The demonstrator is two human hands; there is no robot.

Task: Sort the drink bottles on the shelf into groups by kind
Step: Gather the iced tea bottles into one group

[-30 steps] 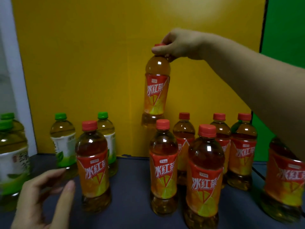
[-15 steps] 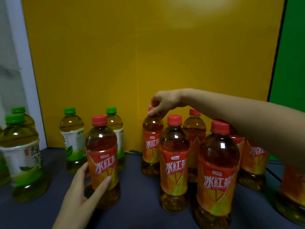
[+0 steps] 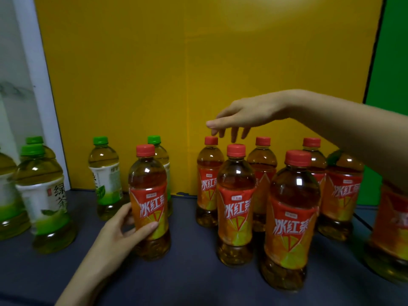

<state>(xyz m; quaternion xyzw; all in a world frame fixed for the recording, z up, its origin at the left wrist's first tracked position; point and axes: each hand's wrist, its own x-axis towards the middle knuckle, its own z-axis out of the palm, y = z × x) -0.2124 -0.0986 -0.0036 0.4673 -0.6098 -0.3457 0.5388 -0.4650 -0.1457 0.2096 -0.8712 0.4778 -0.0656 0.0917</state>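
Note:
Several red-capped iced tea bottles with orange labels stand grouped at centre right on the dark shelf (image 3: 187,272). One of them, the back-left bottle (image 3: 208,184), stands upright just below my right hand (image 3: 242,115), which hovers open above its cap, fingers spread, touching nothing. A lone red-capped bottle (image 3: 150,195) stands left of the group among the green ones; my left hand (image 3: 123,230) is wrapped around its lower label. Several green-capped green tea bottles (image 3: 106,177) with white-green labels stand at the left.
A yellow back panel (image 3: 176,74) closes the shelf behind the bottles, with a green panel (image 3: 388,62) at the right and a white post (image 3: 33,74) at the left. One more red tea bottle (image 3: 390,235) sits half hidden under my right forearm.
My right hand set the carried red tea bottle down at the back left of the red group and let go, lifting off. My left hand reached in and gripped the lone red bottle.

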